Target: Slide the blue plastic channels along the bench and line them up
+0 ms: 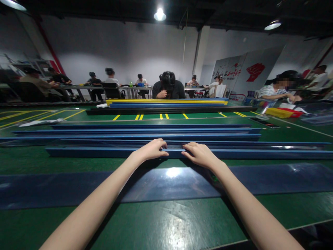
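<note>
Both my arms reach forward over a green table (161, 222). My left hand (152, 150) and my right hand (199, 154) are closed side by side on the near edge of a long blue channel strip (91, 152) that runs across the table. Fingers curl over its top rim. A flat dark blue sheet (171, 184) lies under my forearms, nearer to me. Beyond the gripped strip lie several more long blue strips (156, 132) stacked in rows.
Further back rests a stack of blue and yellow strips (166, 102) on a black base. A red and yellow item (282, 112) and a phone (267, 123) lie at the right. Several people sit at tables along the back and right.
</note>
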